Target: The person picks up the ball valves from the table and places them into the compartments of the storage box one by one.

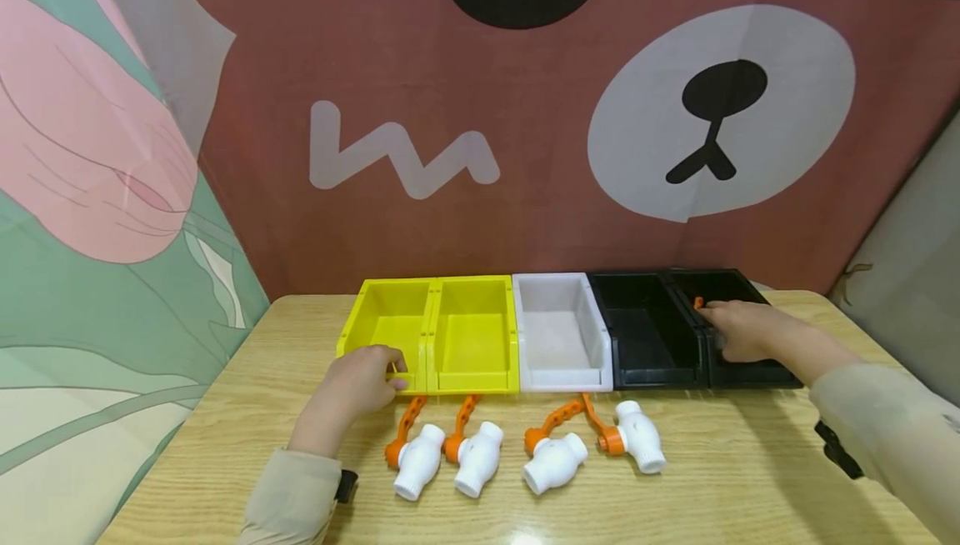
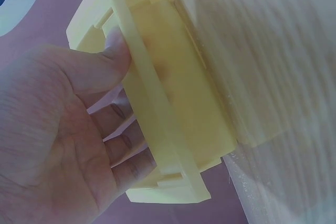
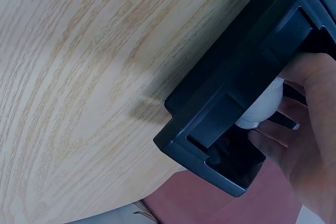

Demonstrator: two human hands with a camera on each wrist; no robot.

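The right hand of the person is inside the rightmost black plastic bin, where its fingers are bent around a white plastic ball valve; in the head view only a small orange tip shows beside the fingertips. The left hand is at the leftmost yellow plastic bin and holds its low front wall, with the thumb at the rim and the other fingers behind it, so their tips are hidden. The bins stand side by side in one row on a light wooden table: after the leftmost one come a second yellow plastic bin, a white plastic bin and another black plastic bin, before the rightmost one. In front of the row lie four more white ball valves with orange handles: two near the yellow bins, and two farther right, whose handles nearly meet. Behind the table hangs a brown cloth with a printed animal muzzle.
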